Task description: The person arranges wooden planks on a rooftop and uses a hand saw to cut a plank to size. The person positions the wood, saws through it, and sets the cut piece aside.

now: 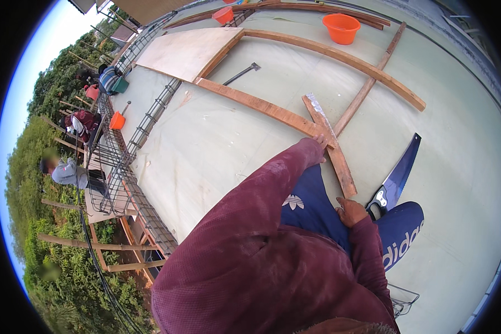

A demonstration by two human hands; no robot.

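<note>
Short plank [329,146] is pinned flat by the left hand [319,141]; right hand [350,211] rests loosely closed and empty beside the saw [398,175]. Looks stiff, lightish, best gripped mid-length.

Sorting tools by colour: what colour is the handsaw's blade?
Dark blue; the handsaw shows best in the head view.

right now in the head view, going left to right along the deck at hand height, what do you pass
rebar cage → left hand on the short wooden plank → right hand → hand saw
</note>
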